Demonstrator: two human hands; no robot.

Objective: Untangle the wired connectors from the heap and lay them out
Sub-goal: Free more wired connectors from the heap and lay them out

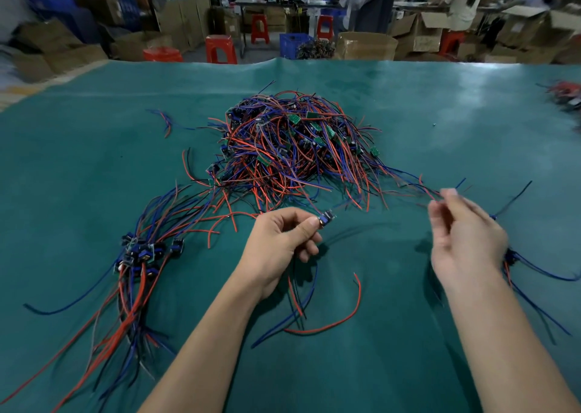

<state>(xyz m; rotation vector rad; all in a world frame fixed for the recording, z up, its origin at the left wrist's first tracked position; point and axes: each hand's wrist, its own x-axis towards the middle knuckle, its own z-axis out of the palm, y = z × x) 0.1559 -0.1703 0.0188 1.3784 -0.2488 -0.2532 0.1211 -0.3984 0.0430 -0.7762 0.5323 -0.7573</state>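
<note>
A tangled heap of red, blue and black wired connectors (292,151) lies in the middle of the green table cover (393,349). My left hand (283,246) pinches a small blue connector (327,217) just in front of the heap, its wires hanging below my palm. My right hand (462,236) is blurred to the right; its fingertips pinch thin wires (418,189) that stretch back toward the heap. A laid-out bunch of connectors (144,252) with long wires lies at the left.
A smaller group of connectors (511,258) lies behind my right wrist. Loose red and blue wires (330,321) lie between my arms. More parts (566,95) sit at the far right edge. Beyond the table stand red stools, cardboard boxes and people at benches.
</note>
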